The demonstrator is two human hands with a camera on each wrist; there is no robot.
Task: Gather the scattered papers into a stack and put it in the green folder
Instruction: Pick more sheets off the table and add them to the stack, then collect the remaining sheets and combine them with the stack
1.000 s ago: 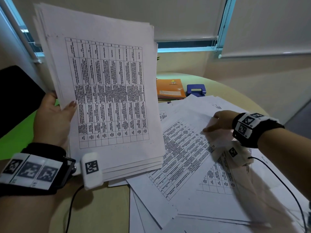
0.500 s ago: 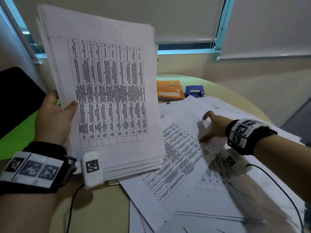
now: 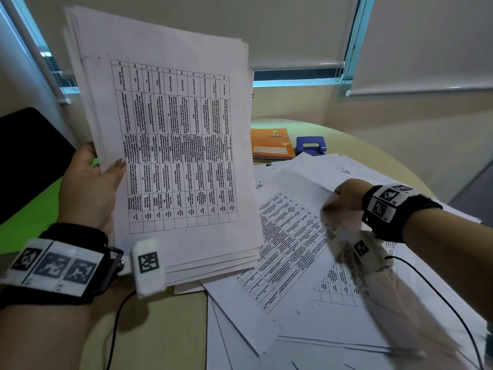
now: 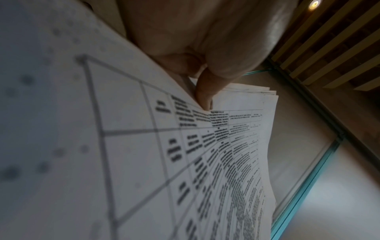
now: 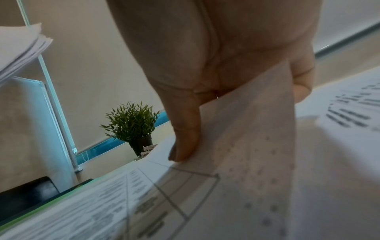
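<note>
Left hand (image 3: 88,188): we see it gripping the stack (image 3: 173,145) upright, thumb across the printed front.
Right hand (image 3: 346,198): we see it pinching one sheet (image 3: 290,233) off the scattered papers (image 3: 333,329) on the tabletop (image 3: 165,329).
Green folder (image 3: 29,212): flat, just left of the left hand.
Beyond the right hand: orange notebook (image 3: 270,142), blue hole punch (image 3: 310,146).

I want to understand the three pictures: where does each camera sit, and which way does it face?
Head: faces down at white paper stack, left hand, right hand.
Left wrist: along thumb up the same stack.
Right wrist: along thumb pinching loose printed sheet.
Shared: stack corner.
</note>
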